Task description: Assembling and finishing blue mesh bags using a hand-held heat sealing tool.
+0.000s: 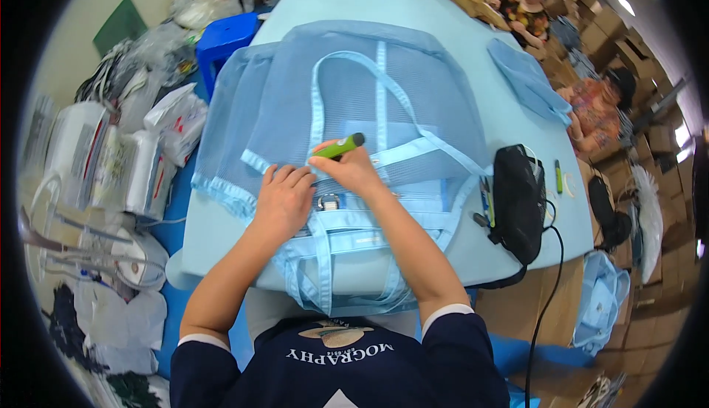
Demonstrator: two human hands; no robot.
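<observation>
A large light-blue mesh bag [413, 98] with pale blue fabric straps lies spread over the table before me. My right hand [353, 172] is closed around a thick green pen-like tool with a dark end [338, 146]. Its lower tip is hidden by my fingers, over a strap on the bag. Beside it, my left hand [284, 200] lies flat on the mesh, palm down and fingers stretched out, next to a short loose strap end [256, 160]. A small metallic, squarish piece [327, 202] sits just right of my left hand.
On the light-blue table [509, 112], a black pouch [517, 201] stands at the right, near another green tool [559, 177]. A black cord [559, 260] hangs off that edge. A blue stool [225, 37] is at the far left. Two people sit along the right side.
</observation>
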